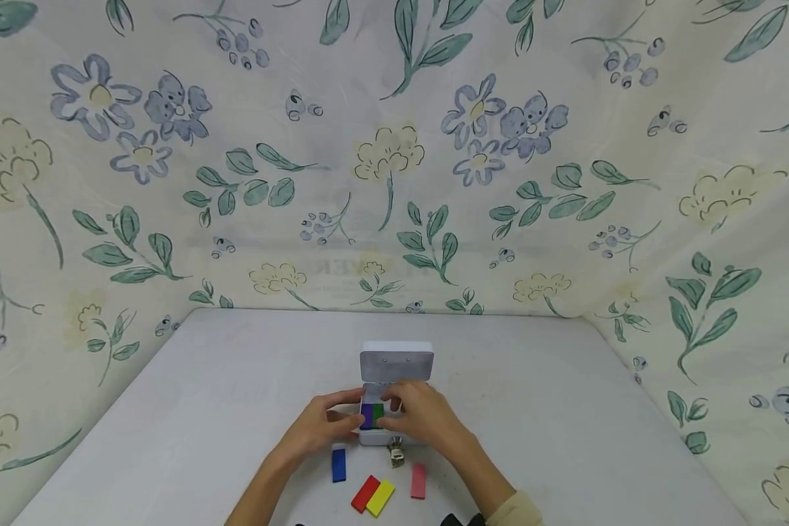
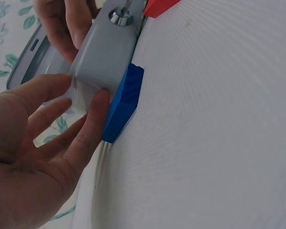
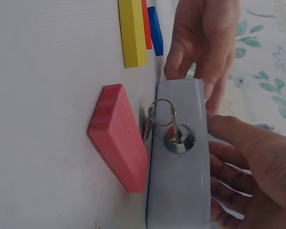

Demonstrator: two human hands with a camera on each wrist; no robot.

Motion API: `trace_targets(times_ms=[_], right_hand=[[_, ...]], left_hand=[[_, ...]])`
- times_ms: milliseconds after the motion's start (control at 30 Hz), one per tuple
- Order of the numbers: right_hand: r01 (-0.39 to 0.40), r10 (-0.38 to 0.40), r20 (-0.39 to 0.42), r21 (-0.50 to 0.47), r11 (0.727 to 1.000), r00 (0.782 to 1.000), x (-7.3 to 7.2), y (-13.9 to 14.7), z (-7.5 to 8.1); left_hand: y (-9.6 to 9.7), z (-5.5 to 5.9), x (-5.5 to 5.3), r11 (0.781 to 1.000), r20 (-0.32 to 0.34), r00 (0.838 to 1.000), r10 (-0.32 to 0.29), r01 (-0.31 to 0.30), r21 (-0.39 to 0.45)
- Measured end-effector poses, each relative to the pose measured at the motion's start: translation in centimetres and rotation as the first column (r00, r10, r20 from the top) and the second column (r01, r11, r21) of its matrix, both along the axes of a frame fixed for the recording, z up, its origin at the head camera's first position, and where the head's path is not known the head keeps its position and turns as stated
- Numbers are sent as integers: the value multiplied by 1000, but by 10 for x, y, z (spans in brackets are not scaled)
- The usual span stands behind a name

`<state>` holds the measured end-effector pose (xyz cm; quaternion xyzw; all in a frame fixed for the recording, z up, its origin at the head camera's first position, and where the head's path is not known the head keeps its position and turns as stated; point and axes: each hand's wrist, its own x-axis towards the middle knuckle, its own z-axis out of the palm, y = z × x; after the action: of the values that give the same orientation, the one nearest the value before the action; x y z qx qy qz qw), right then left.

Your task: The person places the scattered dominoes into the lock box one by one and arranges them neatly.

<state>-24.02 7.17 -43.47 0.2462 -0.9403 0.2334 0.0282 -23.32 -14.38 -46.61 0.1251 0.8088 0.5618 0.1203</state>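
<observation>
A small white metal cash box (image 1: 372,439) stands on the table with its lid (image 1: 397,365) raised at the back. My left hand (image 1: 318,424) grips the box's left side, thumb and fingers spread around the corner. Inside, at the left end, a purple block (image 1: 367,416) and a green block (image 1: 378,416) lie side by side. My right hand (image 1: 427,414) reaches in over the front wall and pinches the green block. Keys on a ring (image 3: 162,112) hang from the front lock (image 3: 179,139). The box's right interior is hidden behind the right hand.
In front of the box lie a blue block (image 1: 338,465), a red block (image 1: 364,494) against a yellow block (image 1: 380,499), and a pink block (image 1: 418,481). A black object (image 1: 463,520) shows at the bottom edge. Floral cloth (image 1: 394,183) hangs behind the white table (image 1: 532,409).
</observation>
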Motion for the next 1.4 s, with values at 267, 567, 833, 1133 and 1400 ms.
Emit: trace_targets(times_ms=[267, 567, 833, 1133, 1400], right_hand=[[7, -7, 19, -18, 1000, 1000, 8, 5, 7], [-1, 8, 98, -66, 998, 995, 20, 19, 11], [-4, 24, 155, -128, 992, 988, 34, 33, 13], [-53, 91, 193, -192, 980, 977, 46, 50, 6], [-10, 69, 282, -205, 979, 957, 52, 53, -1]], left_hand=[[0, 1, 0, 1000, 12, 1000, 5, -5, 18], [2, 3, 1, 1000, 17, 999, 29, -28, -11], [4, 4, 2, 998, 10, 999, 36, -35, -47], [3, 3, 1, 998, 9, 999, 38, -37, -57], [2, 1, 1, 997, 15, 999, 47, -46, -57]])
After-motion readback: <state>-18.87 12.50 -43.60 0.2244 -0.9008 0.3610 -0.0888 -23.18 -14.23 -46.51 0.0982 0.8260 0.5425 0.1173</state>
